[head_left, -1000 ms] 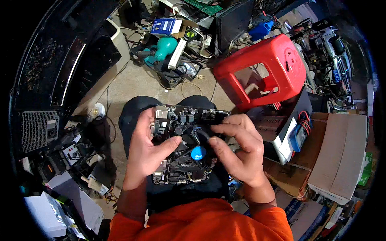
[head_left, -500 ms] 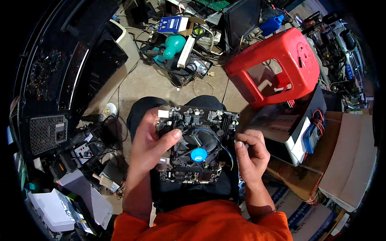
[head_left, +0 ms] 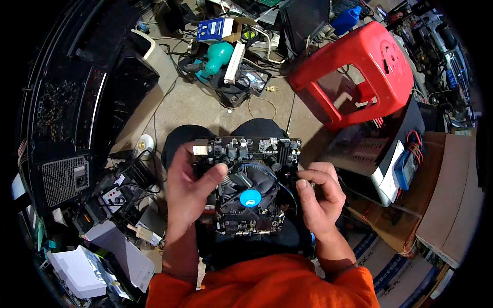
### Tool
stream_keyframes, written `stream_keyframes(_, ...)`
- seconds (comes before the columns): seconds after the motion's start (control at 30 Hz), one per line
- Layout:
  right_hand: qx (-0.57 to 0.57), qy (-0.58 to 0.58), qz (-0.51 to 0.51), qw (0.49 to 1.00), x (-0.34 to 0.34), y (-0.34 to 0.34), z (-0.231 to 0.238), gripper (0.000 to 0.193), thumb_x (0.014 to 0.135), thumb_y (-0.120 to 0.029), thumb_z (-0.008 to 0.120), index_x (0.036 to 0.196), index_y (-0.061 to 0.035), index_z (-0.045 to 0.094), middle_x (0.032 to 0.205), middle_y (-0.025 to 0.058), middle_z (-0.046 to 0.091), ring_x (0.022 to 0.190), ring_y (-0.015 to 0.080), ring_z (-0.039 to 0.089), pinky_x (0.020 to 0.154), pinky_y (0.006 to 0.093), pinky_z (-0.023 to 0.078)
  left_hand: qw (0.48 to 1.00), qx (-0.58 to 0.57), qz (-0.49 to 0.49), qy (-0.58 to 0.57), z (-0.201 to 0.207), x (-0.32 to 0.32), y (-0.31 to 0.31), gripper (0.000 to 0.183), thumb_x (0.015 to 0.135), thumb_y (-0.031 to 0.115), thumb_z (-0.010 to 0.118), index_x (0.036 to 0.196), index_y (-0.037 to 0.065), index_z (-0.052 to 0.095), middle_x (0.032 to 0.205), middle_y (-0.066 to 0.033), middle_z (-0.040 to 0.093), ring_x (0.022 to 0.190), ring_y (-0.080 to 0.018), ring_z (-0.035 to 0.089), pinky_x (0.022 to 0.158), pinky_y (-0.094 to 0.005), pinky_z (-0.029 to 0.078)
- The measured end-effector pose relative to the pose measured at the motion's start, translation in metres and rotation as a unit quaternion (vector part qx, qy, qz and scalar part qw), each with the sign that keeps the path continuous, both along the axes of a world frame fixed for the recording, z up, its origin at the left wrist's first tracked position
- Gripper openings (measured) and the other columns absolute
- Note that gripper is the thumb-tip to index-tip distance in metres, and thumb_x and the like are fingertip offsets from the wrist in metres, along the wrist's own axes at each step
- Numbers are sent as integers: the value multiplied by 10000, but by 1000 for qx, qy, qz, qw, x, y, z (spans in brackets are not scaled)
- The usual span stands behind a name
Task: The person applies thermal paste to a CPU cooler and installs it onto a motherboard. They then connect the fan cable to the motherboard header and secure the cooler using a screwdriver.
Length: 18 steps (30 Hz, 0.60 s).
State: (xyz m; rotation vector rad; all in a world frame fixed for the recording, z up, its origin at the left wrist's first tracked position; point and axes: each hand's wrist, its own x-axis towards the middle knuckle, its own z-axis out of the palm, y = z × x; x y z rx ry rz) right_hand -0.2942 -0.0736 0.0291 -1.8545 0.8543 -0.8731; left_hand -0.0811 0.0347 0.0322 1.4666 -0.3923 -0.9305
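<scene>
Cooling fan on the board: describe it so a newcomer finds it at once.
Find the dark trousers; over them, the left hand holds a black circuit board. The cooling fan sits near its middle, its round, bright blue hub unlike any neighbouring part.

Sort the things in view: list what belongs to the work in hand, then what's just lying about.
In hand:
- circuit board, held in the left grip
- black fan with a blue hub, on the board
- thin wires beside the fan

Apparently just lying about:
- red stool
- blue-and-white box
- cardboard box
</scene>
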Motion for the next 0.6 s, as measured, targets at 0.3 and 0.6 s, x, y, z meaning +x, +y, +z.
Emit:
stream_keyframes(0.3, 211, -27, -4, 977, 11, 6, -11, 669, 868, -120, 737, 1417, 54, 396, 1314, 150, 529, 1201, 230, 519, 1042, 353, 401, 998, -64, 8, -4, 5, -8, 18, 573, 793, 17, 778, 1277, 10, 471, 1140, -48, 602, 1050, -134, 572, 946, -304, 447)
stream_keyframes(0.6, 139, -88, 114, 980, 5, 16, 32, 844, 897, -183, 713, 1475, 169, 209, 1392, 248, 464, 1301, 278, 464, 1108, 355, 320, 987, -118, 95, -60, 38, -22, 34, 836, 661, 280, 891, 1290, 16, 408, 1186, -184, 578, 1064, -243, 600, 950, -371, 482)
